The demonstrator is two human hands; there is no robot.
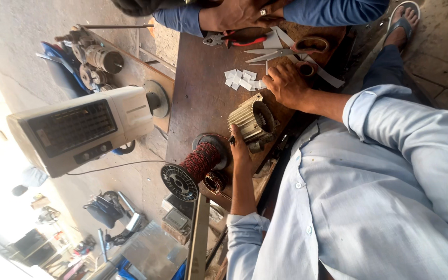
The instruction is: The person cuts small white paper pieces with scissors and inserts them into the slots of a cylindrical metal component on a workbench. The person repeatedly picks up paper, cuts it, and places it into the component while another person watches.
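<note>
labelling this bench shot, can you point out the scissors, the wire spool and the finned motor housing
scissors (281, 52), head view, on the blades near the pivot
wire spool (199, 165), head view, on the red wound wire
finned motor housing (246, 120), head view, on the ribbed outer side

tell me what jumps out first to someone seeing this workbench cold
Most striking is the ribbed grey motor housing at the middle of the wooden bench, steadied by the left hand. Beside it stands a spool of red wire. The right hand rests by small white paper pieces, near scissors at the far end.
</note>
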